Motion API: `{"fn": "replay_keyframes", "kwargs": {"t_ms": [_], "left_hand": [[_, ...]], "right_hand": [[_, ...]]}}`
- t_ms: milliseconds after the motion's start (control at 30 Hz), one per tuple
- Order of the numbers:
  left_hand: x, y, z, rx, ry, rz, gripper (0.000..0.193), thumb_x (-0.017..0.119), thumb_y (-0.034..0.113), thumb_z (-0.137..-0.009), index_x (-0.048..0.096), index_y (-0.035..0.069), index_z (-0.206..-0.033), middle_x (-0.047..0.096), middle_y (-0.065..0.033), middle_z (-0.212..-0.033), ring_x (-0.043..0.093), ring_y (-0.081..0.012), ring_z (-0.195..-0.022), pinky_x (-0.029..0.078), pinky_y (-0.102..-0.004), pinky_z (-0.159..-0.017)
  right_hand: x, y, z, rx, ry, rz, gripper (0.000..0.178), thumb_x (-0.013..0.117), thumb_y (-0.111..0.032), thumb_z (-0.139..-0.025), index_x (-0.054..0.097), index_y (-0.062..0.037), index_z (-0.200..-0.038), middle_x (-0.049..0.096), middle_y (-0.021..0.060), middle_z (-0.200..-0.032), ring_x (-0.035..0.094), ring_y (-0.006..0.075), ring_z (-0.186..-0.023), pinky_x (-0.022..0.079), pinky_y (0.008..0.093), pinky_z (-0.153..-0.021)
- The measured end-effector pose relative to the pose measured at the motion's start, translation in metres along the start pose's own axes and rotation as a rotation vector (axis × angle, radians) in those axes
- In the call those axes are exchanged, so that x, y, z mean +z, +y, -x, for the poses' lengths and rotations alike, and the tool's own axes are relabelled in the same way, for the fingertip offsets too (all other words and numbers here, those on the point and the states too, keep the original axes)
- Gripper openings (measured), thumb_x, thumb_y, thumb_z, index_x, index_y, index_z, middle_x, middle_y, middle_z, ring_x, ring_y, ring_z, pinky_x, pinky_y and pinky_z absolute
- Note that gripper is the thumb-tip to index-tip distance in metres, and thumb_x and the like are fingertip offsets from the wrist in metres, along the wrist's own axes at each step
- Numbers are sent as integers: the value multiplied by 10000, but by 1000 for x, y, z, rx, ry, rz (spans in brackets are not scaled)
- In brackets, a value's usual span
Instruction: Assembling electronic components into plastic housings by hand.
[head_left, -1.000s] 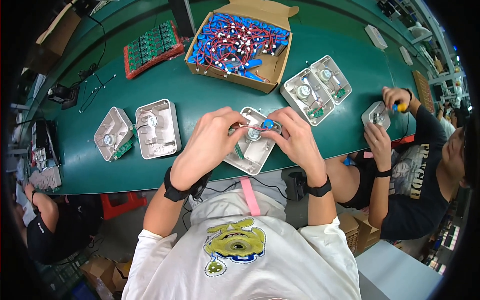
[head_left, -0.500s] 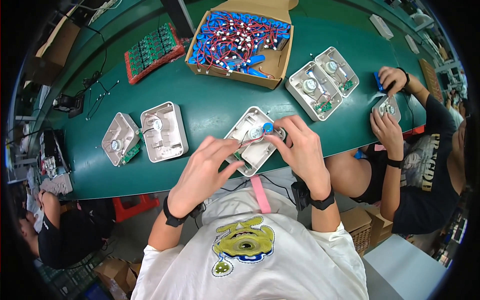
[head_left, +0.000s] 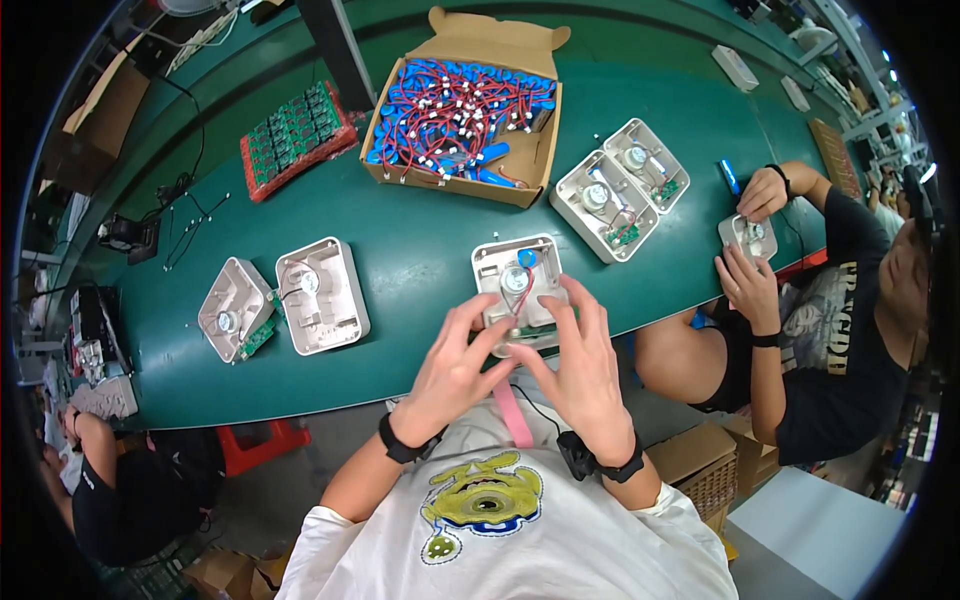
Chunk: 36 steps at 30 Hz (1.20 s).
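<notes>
A white plastic housing (head_left: 488, 262) lies on the table in front of me, holding a round speaker (head_left: 516, 281) and a blue cylindrical battery (head_left: 527, 258). Red wires (head_left: 521, 303) run from beside the speaker down to the near side. My left hand (head_left: 462, 352) is closed at that near side, its fingertips pinching the wire ends. My right hand (head_left: 582, 368) bends its fingers over the housing's right part, with the thumb close to the left fingertips. Whatever lies between the right fingers is too small to make out. Part of a green circuit board (head_left: 545, 337) shows beneath the hands.
A cardboard box (head_left: 458, 187) of blue wired batteries stands behind. Green circuit boards (head_left: 297, 138) lie on red wrap at back left. Open housings sit left (head_left: 322, 296) and right (head_left: 606, 205). At right a co-worker's hands (head_left: 752, 275) hold another housing (head_left: 748, 237).
The housing has turned more upright, and the battery now lies inside at its far side. My right hand has left the battery; both hands have come together at the near side.
</notes>
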<state>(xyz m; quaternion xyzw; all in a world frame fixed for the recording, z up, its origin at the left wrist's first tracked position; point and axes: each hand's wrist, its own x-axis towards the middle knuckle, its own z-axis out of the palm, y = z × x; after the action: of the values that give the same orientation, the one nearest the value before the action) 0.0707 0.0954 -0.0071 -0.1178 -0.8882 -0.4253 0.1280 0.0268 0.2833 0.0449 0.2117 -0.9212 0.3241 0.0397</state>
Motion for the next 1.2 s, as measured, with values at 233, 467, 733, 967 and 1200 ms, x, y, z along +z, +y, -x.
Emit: {"fn": "replay_keyframes", "kwargs": {"t_ms": [233, 467, 733, 967, 1200], "left_hand": [[20, 6, -29, 10, 22, 197, 693, 867, -17, -767, 619, 0, -1414, 405, -247, -1575, 670, -350, -1227, 598, -438, -987], [-35, 18, 6, 37, 120, 24, 632, 834, 7, -818, 628, 21, -1415, 466, -252, -1533, 645, -391, -1247, 588, -465, -1006], [-123, -10, 57, -204, 263, -601, 288, 806, 3, -843, 725, 12, -1119, 608, -198, -1280, 612, -429, -1189, 519, -529, -1032], [-86, -30, 68, -159, 267, -357, 266, 802, 1, -815, 722, -12, -1069, 599, -203, -1277, 600, -439, -1206, 515, -545, -1040], [-44, 2, 59, -10, 87, -181, 320, 794, -10, -766, 718, -22, -1077, 591, -204, -1270, 609, -433, -1195, 524, -542, -1023]], "right_hand": [[1, 19, -12, 36, 34, 381, 656, 917, -265, -794, 614, -26, -1324, 403, 270, -1601, 472, 477, -1389, 458, 542, -1077], [-7, 50, -43, -48, 141, 381, 674, 918, -262, -768, 612, -36, -1325, 451, 272, -1575, 500, 474, -1351, 463, 548, -1072], [-15, 79, -76, 84, 180, 525, 596, 863, -248, -865, 604, -49, -1363, 522, 263, -1520, 525, 478, -1325, 473, 532, -1082], [-15, -2, -49, -89, 178, 170, 386, 764, -73, -946, 654, -34, -1315, 648, 197, -1386, 657, 406, -1202, 554, 476, -975], [42, -72, -82, -403, -222, -194, 305, 734, -3, -926, 709, -47, -1227, 733, 152, -1134, 734, 386, -975, 606, 448, -793]]}}
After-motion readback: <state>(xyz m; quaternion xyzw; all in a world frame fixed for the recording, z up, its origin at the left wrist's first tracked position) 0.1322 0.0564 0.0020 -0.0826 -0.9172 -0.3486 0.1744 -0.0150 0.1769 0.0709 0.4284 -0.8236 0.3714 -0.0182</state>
